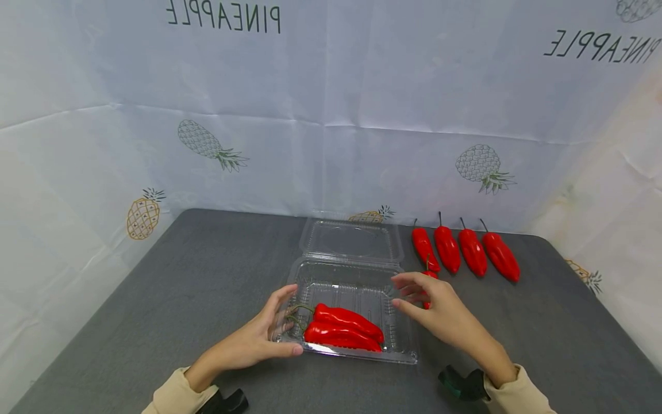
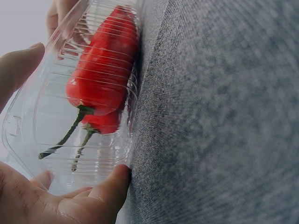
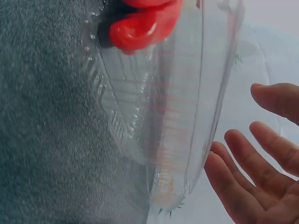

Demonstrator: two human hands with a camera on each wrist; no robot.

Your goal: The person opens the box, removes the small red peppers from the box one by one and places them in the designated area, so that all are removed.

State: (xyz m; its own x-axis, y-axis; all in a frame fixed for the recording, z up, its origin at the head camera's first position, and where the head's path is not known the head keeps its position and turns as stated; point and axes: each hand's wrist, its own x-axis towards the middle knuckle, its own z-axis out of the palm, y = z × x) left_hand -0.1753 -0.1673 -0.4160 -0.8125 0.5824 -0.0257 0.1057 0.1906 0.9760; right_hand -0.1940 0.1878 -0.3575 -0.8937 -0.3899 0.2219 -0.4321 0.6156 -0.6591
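Observation:
A clear plastic clamshell container (image 1: 341,273) stands on the table with its hinged lid (image 1: 351,240) laid back. Two red peppers (image 1: 343,328) lie side by side along its near side, their green stems (image 2: 67,133) toward the left wall. My left hand (image 1: 258,333) holds the near left corner, thumb at the front rim and fingers round the left side. My right hand (image 1: 439,307) is at the right rim, its fingers loosely bent with nothing in them; in the right wrist view its fingertips (image 3: 215,158) are right at the rim. Another red pepper (image 1: 430,275) is partly hidden behind this hand.
Several red peppers (image 1: 472,251) lie in a row at the back right, stems pointing away. The dark grey table (image 1: 207,276) ends at a white pineapple-print cloth (image 1: 320,161) hanging behind it. Dark wrist straps (image 1: 462,384) sit at both cuffs.

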